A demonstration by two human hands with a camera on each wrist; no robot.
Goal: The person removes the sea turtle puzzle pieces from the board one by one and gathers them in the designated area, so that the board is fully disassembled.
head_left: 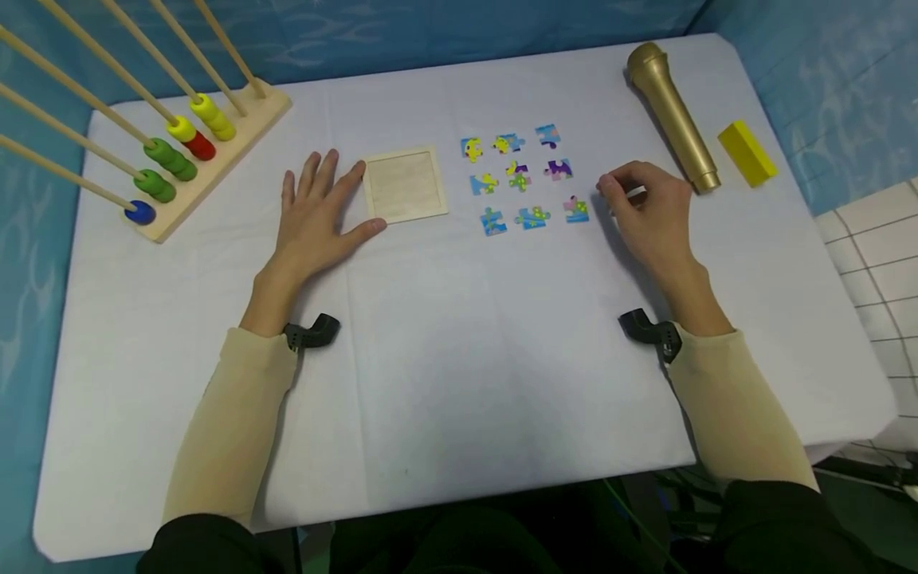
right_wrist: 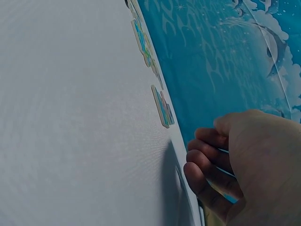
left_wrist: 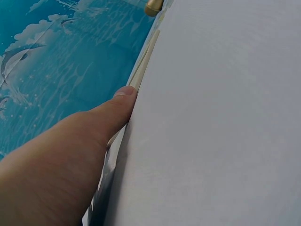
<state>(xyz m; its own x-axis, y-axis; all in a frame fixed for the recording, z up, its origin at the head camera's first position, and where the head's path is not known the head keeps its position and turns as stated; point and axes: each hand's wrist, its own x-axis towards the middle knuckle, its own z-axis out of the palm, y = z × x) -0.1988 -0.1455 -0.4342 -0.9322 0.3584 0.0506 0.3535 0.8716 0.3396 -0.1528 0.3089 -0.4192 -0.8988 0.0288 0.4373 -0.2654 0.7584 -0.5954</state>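
Observation:
My left hand (head_left: 311, 215) lies with its fingers spread at the left side of a square wooden puzzle tray (head_left: 405, 187). Its index fingertip and thumb touch the tray's edge; the left wrist view shows the thumb (left_wrist: 110, 110) against that thin wooden rim. Bare wood shows inside the tray. Right of it, several colourful jigsaw pieces (head_left: 531, 217) lie apart in three rows. Just beyond them, my right hand (head_left: 649, 211) hovers over the cloth, fingers loosely curled. In the right wrist view nothing shows in its fingers (right_wrist: 207, 167); the nearest jigsaw piece (right_wrist: 161, 107) lies apart from them.
An abacus stand (head_left: 215, 167) with upright rods and coloured beads stands at the back left. At the back right lie a gold microphone-shaped object (head_left: 674, 115) and a yellow block (head_left: 747, 153). A white cloth (head_left: 445, 359) covers the table; blue curtains (head_left: 459, 36) hang behind.

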